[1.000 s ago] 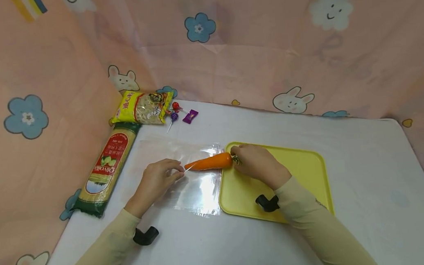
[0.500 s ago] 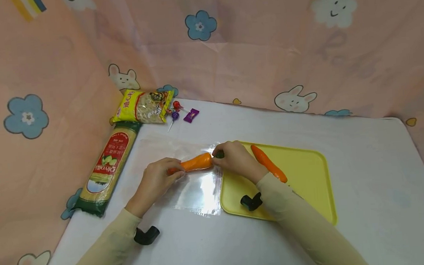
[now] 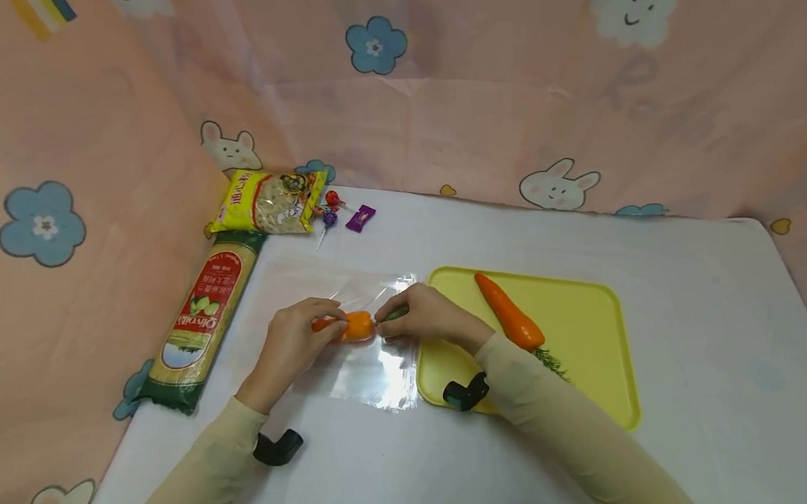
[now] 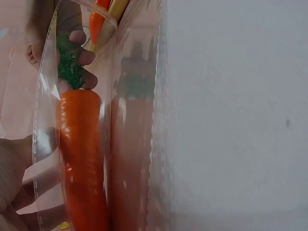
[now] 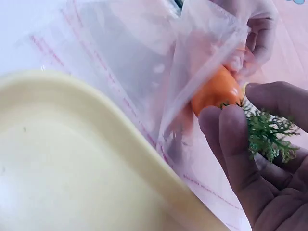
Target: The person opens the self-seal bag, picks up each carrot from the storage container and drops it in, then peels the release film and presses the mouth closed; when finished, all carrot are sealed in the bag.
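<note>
"What do we see our two hands doing?"

"Our left hand [image 3: 297, 337] pinches the clear bag [image 3: 363, 381] and the part of the held carrot [image 3: 359, 326] inside it. Our right hand [image 3: 422, 313] grips that carrot's green top [image 5: 272, 132], with thumb and fingers drawn close around it."

"So the carrot lies between our hands, partly in the bag?"

"Yes. We see orange through the film, and from the right wrist its broad end shows past the plastic, leaves outermost. The pointed end is hidden from us by our left fingers in the head view."

"And right beside the bag?"

"The yellow tray [image 3: 586, 348], just to the right. We have a second carrot [image 3: 509, 315] slanting across it, its leafy tip [image 3: 550, 363] pointing toward us, partly behind our right sleeve [image 3: 563, 420]."

"Further out?"

"Along the left edge of the surface [image 3: 719, 339] we find a long pack [image 3: 204, 320] with a red label and green ends. A yellow packet [image 3: 272, 202] sits at its far end. Near that we spot a red lollipop [image 3: 333, 198], a purple lollipop [image 3: 329, 220] and a purple-wrapped sweet [image 3: 360, 218]."

"Behind everything?"

"A pink cloth [image 3: 476, 91] printed with rabbits, flowers and clouds."
</note>
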`<state>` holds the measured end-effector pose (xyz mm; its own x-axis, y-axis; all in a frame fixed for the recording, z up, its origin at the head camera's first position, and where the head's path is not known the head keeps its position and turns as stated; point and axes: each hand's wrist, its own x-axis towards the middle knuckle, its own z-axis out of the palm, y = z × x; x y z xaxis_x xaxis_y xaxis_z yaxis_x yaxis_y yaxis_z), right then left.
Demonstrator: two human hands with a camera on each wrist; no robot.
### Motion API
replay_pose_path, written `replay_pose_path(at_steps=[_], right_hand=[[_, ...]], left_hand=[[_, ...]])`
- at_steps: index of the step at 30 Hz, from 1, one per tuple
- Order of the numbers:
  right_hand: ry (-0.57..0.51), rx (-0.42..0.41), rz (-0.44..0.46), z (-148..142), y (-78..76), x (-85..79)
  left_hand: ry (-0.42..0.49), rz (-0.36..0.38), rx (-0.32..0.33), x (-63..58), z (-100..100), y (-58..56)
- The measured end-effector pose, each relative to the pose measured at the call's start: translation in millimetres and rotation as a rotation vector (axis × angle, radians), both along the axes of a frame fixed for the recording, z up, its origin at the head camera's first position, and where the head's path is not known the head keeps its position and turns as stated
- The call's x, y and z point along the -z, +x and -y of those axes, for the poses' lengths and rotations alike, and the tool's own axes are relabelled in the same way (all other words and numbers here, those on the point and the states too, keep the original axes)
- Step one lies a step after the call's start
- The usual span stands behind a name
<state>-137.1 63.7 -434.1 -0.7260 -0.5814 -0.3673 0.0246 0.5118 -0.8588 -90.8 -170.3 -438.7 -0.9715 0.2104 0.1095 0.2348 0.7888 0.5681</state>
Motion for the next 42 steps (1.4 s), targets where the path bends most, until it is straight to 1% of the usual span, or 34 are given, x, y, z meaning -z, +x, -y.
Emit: replay_pose_path(at_steps=[2, 4, 7, 9, 14, 18, 20, 22, 23, 26, 28, 30, 31, 34, 36, 38, 42], right_hand=[[-0.026, -0.036, 0.035, 0.8, 2.6, 0.8], [-0.026, -0.084, 0.047, 1.8, 5.2, 1.4], [-0.026, -0.157, 0.047, 3.8, 8.3, 2.2], [-0.031, -0.189, 0.051, 4.8, 10.1, 1.8], [-0.015, -0.191, 0.038, -5.1, 14.9, -5.2], [-0.035, -0.170, -0.004, -32.0, 23.2, -22.1], [-0.039, -0.143, -0.043, -51.3, 29.3, -33.3], [0.022, -0.085, -0.123, -72.9, 36.5, -43.2], [0.074, -0.047, -0.181, -84.4, 40.5, -46.8], [0.308, 0.086, -0.339, -117.3, 53.2, -50.8], [0.459, 0.154, -0.386, -135.4, 62.0, -48.5], [0.552, 0.197, -0.398, -149.2, 70.4, -42.2], [0.579, 0.213, -0.393, -154.3, 73.8, -38.0], [0.605, 0.259, -0.390, -163.8, 81.3, -23.7], [0.593, 0.296, -0.395, -167.0, 83.9, -18.6], [0.568, 0.323, -0.417, -168.2, 84.1, -18.6], [0.488, 0.342, -0.464, -165.0, 80.5, -31.2]], left_hand=[[-0.001, -0.003, -0.006, 0.0, 0.2, 0.1], [-0.003, -0.012, -0.006, 0.0, 0.2, 0.5], [-0.008, -0.032, 0.001, 0.2, 0.0, 1.0], [-0.007, -0.048, 0.008, 0.2, -0.1, 1.3], [0.019, -0.058, 0.012, 0.5, -0.2, 1.8], [0.026, -0.050, 0.009, 1.4, -0.3, 1.9], [0.021, -0.051, 0.002, 1.7, -0.4, 2.1], [0.018, -0.059, -0.001, 2.1, -0.1, 2.2], [0.017, -0.060, -0.003, 1.7, -0.1, 2.3], [0.026, -0.070, 0.007, 0.9, 0.3, 2.0], [0.030, -0.076, 0.014, 0.3, 0.7, 1.9], [0.036, -0.077, 0.018, 0.0, 1.1, 1.7], [0.036, -0.076, 0.018, -0.3, 1.1, 1.6], [0.042, -0.074, 0.018, -0.3, 1.1, 1.4], [0.042, -0.071, 0.018, 0.0, 0.4, 1.0], [0.045, -0.073, 0.021, 0.4, -0.5, 0.7], [0.042, -0.070, 0.021, 1.7, -1.9, 0.6]])
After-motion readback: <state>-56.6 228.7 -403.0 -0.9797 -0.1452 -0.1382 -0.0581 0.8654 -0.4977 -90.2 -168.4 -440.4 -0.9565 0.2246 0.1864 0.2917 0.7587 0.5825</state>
